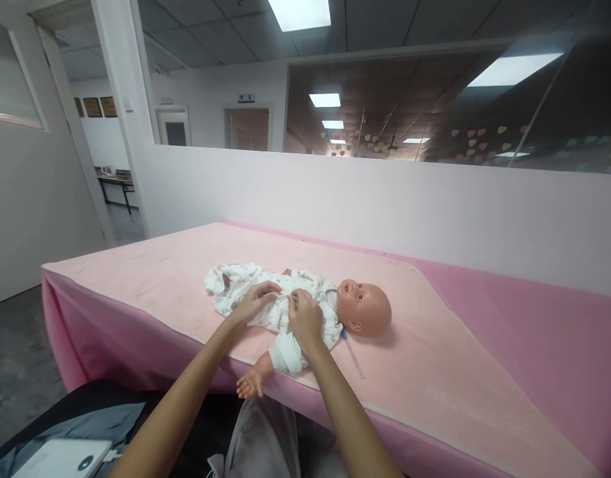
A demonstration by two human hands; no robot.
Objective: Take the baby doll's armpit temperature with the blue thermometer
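A baby doll [366, 309] lies on its back, its head to the right, dressed in a white patterned baby outfit [268, 320]. Over the doll's belly, my left hand [257, 300] is closed with curved fingers on a thin white tie string [284, 296] of the outfit. Close beside it, my right hand [306, 317] pinches the same string near the chest; its fingertips are partly hidden. One doll arm [256, 378] sticks out over the table's near edge. Next to the doll's shoulder lies a slim clear stick with a blue end [354, 355], perhaps a thermometer.
A light pink cloth [435, 392] covers the table over a darker pink one [544, 325]. A white wall [375, 206] with windows above borders the far side. At lower left, a white phone [61, 458] rests on grey fabric. A door [36, 179] stands at the left.
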